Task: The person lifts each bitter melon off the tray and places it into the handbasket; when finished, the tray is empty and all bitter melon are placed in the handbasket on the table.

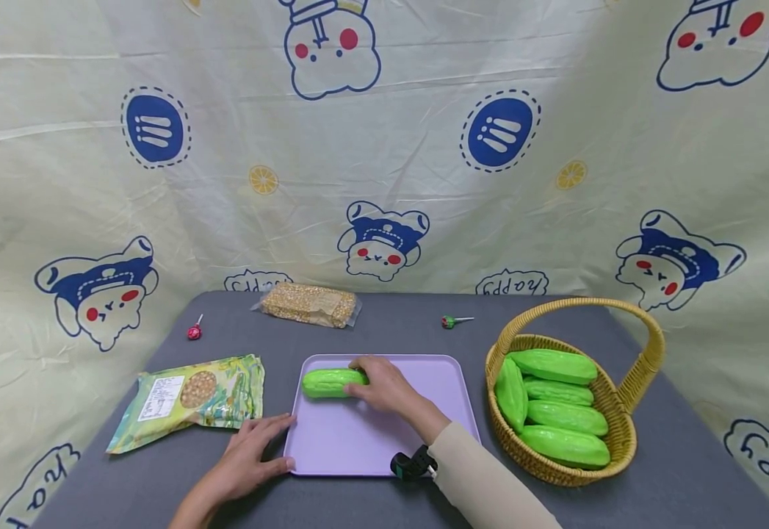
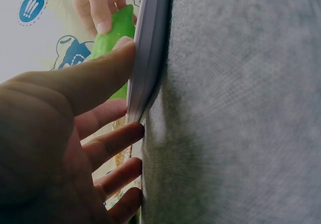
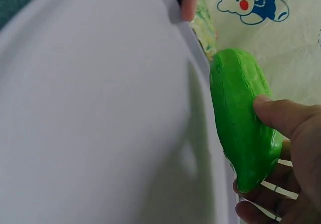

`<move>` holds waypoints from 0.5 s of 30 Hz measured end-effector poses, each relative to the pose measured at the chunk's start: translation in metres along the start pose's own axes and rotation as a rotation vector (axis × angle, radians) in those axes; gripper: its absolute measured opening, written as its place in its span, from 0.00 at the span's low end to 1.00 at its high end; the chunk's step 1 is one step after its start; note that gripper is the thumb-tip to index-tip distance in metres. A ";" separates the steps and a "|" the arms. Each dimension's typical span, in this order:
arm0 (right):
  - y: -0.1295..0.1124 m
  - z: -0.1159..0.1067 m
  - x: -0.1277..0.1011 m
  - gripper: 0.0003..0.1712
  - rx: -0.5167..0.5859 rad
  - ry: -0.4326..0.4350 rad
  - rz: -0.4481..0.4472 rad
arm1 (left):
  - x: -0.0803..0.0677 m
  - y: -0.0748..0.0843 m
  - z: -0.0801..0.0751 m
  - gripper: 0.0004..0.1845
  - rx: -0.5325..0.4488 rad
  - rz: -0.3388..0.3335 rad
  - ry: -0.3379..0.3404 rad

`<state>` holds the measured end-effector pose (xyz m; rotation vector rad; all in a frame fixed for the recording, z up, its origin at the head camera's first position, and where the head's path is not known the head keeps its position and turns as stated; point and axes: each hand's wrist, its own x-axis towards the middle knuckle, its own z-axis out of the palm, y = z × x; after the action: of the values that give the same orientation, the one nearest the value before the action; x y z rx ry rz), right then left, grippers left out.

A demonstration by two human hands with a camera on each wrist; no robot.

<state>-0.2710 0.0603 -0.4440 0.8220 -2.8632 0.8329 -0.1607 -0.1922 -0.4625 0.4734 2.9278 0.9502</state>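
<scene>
A lilac tray (image 1: 384, 441) lies mid-table on the grey cloth. On its far left part rests a green gourd (image 1: 327, 383), and my right hand (image 1: 372, 382) grips the gourd's right end. The right wrist view shows my thumb (image 3: 273, 111) on top of the gourd (image 3: 241, 128) and my fingers curled beneath it, next to the tray (image 3: 100, 108). My left hand (image 1: 268, 444) holds the tray's near left edge. In the left wrist view its thumb (image 2: 95, 73) lies over the rim (image 2: 150, 43) and its fingertips (image 2: 133, 131) touch the rim from below.
A wicker basket (image 1: 625, 441) with a tall handle stands right of the tray and holds several green gourds (image 1: 565, 397). A snack bag (image 1: 192, 397) lies left of the tray. At the back lie a clear grain packet (image 1: 308, 303) and two lollipops (image 1: 194, 330) (image 1: 450, 321). Printed cloth hangs behind.
</scene>
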 end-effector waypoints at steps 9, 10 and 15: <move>-0.007 -0.019 -0.017 0.24 0.009 0.058 -0.015 | 0.002 0.000 0.002 0.35 -0.010 -0.019 0.003; -0.008 -0.022 -0.020 0.24 0.008 0.066 -0.019 | 0.002 0.000 0.002 0.35 -0.010 -0.021 0.000; -0.014 -0.035 -0.033 0.25 0.016 0.079 -0.005 | 0.002 0.001 0.001 0.35 -0.016 -0.026 -0.011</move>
<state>-0.2393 0.0839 -0.4140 0.7791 -2.7888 0.8683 -0.1624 -0.1904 -0.4626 0.4379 2.9073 0.9638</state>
